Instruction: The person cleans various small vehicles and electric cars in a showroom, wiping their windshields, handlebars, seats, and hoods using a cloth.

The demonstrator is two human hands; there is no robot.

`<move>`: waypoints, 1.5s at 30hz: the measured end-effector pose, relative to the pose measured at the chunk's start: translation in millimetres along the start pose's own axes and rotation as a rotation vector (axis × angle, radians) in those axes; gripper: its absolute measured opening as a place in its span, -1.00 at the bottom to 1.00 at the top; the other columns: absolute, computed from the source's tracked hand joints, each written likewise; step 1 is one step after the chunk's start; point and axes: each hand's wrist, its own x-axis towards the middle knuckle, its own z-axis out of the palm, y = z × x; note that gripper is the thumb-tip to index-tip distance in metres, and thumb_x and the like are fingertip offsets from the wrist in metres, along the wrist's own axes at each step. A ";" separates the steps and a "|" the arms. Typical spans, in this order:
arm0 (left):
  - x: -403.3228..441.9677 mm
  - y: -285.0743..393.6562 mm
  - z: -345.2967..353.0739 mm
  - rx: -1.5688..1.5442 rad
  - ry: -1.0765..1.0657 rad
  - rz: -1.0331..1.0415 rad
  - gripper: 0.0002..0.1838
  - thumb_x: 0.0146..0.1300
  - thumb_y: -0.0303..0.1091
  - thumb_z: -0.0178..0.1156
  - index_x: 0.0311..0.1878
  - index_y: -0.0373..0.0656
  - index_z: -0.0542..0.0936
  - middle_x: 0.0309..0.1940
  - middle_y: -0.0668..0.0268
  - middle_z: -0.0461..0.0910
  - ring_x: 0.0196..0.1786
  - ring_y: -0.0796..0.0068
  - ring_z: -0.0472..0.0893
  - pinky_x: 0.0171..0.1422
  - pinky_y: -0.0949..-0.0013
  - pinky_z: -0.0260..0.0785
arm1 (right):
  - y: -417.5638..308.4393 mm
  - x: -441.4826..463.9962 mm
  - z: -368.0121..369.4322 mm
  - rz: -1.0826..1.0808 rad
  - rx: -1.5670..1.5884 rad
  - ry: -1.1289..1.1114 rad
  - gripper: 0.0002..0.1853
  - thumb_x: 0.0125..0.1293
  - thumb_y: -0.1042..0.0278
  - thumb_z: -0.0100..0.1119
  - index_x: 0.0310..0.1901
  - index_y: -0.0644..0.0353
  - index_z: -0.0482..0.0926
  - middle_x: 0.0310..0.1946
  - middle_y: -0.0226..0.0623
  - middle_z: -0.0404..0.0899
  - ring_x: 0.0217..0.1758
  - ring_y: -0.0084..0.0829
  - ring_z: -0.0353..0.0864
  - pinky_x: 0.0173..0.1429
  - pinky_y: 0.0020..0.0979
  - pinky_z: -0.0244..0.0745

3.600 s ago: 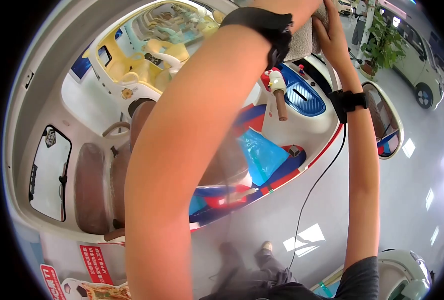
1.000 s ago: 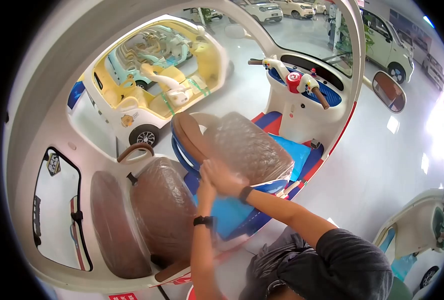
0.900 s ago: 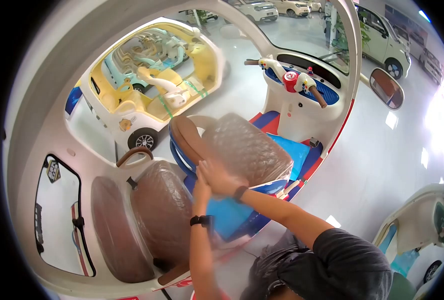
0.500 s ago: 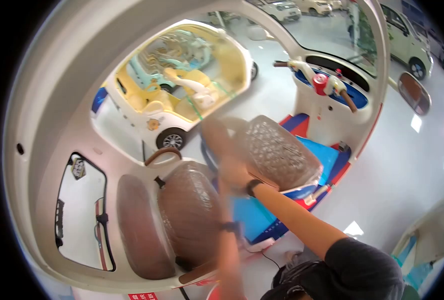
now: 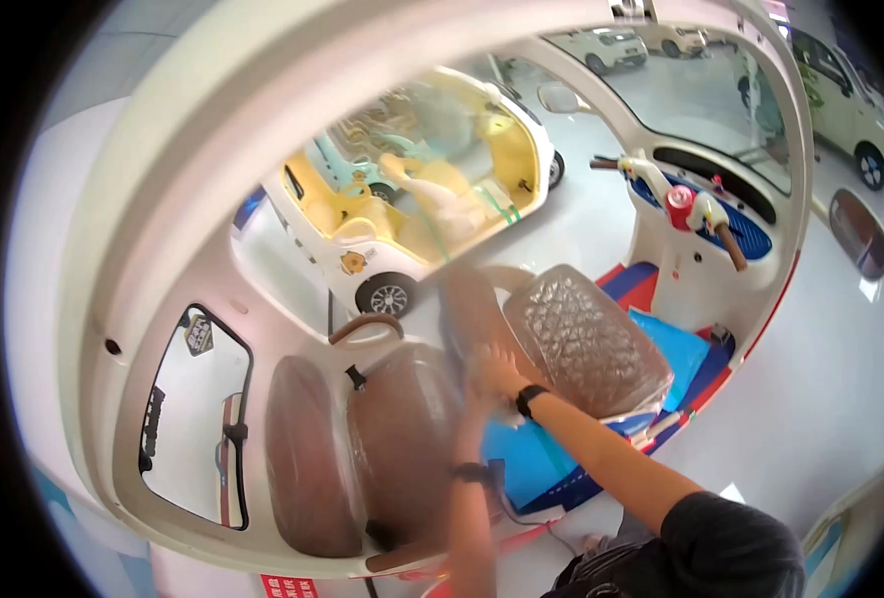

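A: What've our hands got?
B: Our R hand (image 5: 508, 376) lies over the brown backrest (image 5: 473, 302), fingers a bit spread; our L hand (image 5: 477, 387) is a blur just beside it. Can't tell if either's clamped on anything.
A: And the backrest?
B: Btwn the front cushion (image 5: 593, 349) & the rear seat (image 5: 407, 439). 2 hands at 1 spot prob. = a steadier hold for us.
A: Why the clear wrap (image 5: 564, 324) on the cushion?
B: Prob. to keep it clean; likely same idea w/ the blue sheet (image 5: 527, 466) below our hands.
A: Diff vs. 3.6 s ago?
B: There we're reaching up front w/ a grey cloth; now we're down at the backrest, no cloth that we can make out, & more of the handlebar (image 5: 705, 213) shows.
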 end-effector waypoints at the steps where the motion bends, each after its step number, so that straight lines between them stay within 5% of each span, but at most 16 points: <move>1: 2.4 -4.9 0.4 -0.027 -0.002 -0.019 -0.17 0.21 -0.35 0.04 0.39 -0.23 -0.26 0.31 0.05 0.08 0.32 0.24 0.16 0.33 0.31 0.08 | -0.4 -1.5 -0.8 0.001 0.021 0.020 -0.22 -0.05 0.14 0.22 0.24 0.14 0.18 0.02 0.02 0.33 0.12 -0.02 0.30 0.13 -0.06 0.19; 5: 7.4 -10.8 9.2 -0.346 -0.077 -0.188 -0.08 0.16 -0.38 0.11 0.39 -0.21 -0.32 0.30 0.05 0.08 0.31 0.25 0.16 0.31 0.31 0.10 | 7.3 -0.2 0.4 0.017 0.077 -0.199 -0.21 -0.02 0.08 0.22 0.27 0.13 0.17 0.01 0.08 0.31 0.12 0.02 0.29 0.13 -0.05 0.22; 8: -5.6 -5.8 24.2 -0.320 0.057 -0.047 -0.09 0.12 -0.43 0.08 0.40 -0.17 -0.31 0.25 0.05 0.16 0.23 0.27 0.27 0.22 0.33 0.21 | 16.6 -8.7 12.3 -0.100 0.127 -0.052 -0.19 -0.04 0.07 0.24 0.27 0.11 0.18 0.10 0.15 0.22 0.19 0.10 0.23 0.16 -0.02 0.23; 11: -19.1 -9.8 49.6 -0.175 0.326 0.001 -0.12 0.10 -0.47 0.06 0.39 -0.18 -0.26 0.22 0.06 0.21 0.16 0.25 0.35 0.18 0.35 0.24 | -10.4 -39.4 -83.0 -0.037 0.280 -0.280 -0.21 -0.07 0.11 0.27 0.25 0.11 0.23 0.21 0.22 0.08 0.29 0.13 0.09 0.26 0.00 0.12; 16: -60.8 16.5 81.9 -0.155 0.316 0.167 -0.37 0.13 -0.37 0.10 0.24 -0.25 0.10 0.13 0.13 0.32 0.13 0.34 0.37 0.19 0.31 0.24 | 8.2 -63.9 -32.8 -0.236 0.020 -0.068 -0.24 -0.14 0.21 0.28 0.20 0.12 0.31 0.26 0.18 0.03 0.34 0.07 0.05 0.35 -0.08 0.03; 20: -62.4 -53.2 116.4 -0.192 0.512 0.316 -0.49 0.14 -0.31 0.14 0.13 -0.27 0.27 0.04 0.16 0.41 0.08 0.34 0.42 0.11 0.29 0.30 | -2.2 -110.3 -57.1 -0.360 -0.136 0.057 -0.31 -0.13 0.29 0.21 0.17 0.14 0.34 0.30 0.05 0.02 0.37 -0.03 0.02 0.36 -0.10 0.02; 23: -86.7 -112.4 145.8 -0.003 0.481 0.310 -0.48 0.09 -0.35 0.20 0.10 -0.29 0.28 -0.04 0.12 0.46 0.02 0.28 0.47 0.02 0.25 0.35 | 11.5 -157.8 -45.0 -0.317 -0.253 0.029 -0.42 -0.04 0.33 0.11 0.13 0.17 0.39 0.33 -0.04 0.01 0.41 -0.09 -0.06 0.39 -0.09 -0.05; 28: -169.5 -85.7 146.9 -0.065 -0.064 0.109 -0.48 0.04 -0.41 0.22 0.07 -0.32 0.30 -0.08 0.02 0.48 -0.01 0.18 0.49 0.01 0.19 0.34 | 51.8 -268.9 -28.9 -0.160 -0.334 -0.050 -0.62 -0.04 0.24 0.11 -0.14 0.19 0.53 0.36 -0.06 -0.05 0.45 -0.13 -0.15 0.44 -0.08 -0.22; 30: -210.1 -86.6 147.7 -0.081 -0.278 0.010 -0.48 0.02 -0.43 0.22 0.06 -0.33 0.30 -0.10 -0.01 0.48 -0.02 0.14 0.50 0.00 0.17 0.34 | 70.1 -312.4 -15.2 -0.160 -0.271 -0.071 -0.63 -0.06 0.22 0.15 -0.18 0.18 0.54 0.30 -0.05 0.10 0.42 -0.09 -0.08 0.43 -0.02 -0.22; 33: -228.5 -164.6 166.0 0.012 -0.337 0.175 -0.46 0.08 -0.29 0.15 0.12 -0.26 0.26 -0.02 0.13 0.43 0.05 0.25 0.45 0.13 0.32 0.28 | 78.9 -349.8 -3.0 -0.173 -0.234 -0.200 -0.63 -0.07 0.23 0.17 -0.17 0.18 0.54 0.15 -0.09 0.29 0.35 -0.06 0.04 0.41 0.03 -0.20; 36: -244.8 -151.8 160.3 0.124 -0.257 0.132 -0.51 -0.08 -0.50 0.19 -0.01 -0.38 0.32 -0.14 -0.14 0.45 -0.08 0.00 0.49 -0.04 0.10 0.32 | 81.5 -355.5 10.7 -0.256 -0.227 -0.265 -0.64 -0.04 0.21 0.15 -0.18 0.18 0.54 0.00 -0.14 0.40 0.27 -0.07 0.14 0.41 0.04 -0.19; 39: -225.4 -171.6 161.9 0.166 -0.124 0.056 -0.52 -0.04 -0.51 0.14 0.02 -0.38 0.32 -0.13 -0.12 0.45 -0.05 0.02 0.48 0.01 0.12 0.31 | 79.6 -337.5 15.3 -0.214 -0.288 -0.273 -0.65 0.00 0.19 0.12 -0.18 0.18 0.55 -0.03 -0.14 0.41 0.25 -0.07 0.16 0.41 0.07 -0.21; 45: -201.5 -62.4 200.6 -0.068 -0.384 0.033 -0.49 -0.01 -0.55 0.06 0.10 -0.35 0.30 -0.03 -0.12 0.44 0.07 -0.03 0.44 0.13 0.17 0.27 | 116.4 -327.2 -48.8 -0.008 -0.321 -0.137 -0.75 0.04 0.26 0.05 -0.25 0.15 0.55 -0.05 -0.16 0.42 0.21 -0.11 0.21 0.36 0.16 -0.23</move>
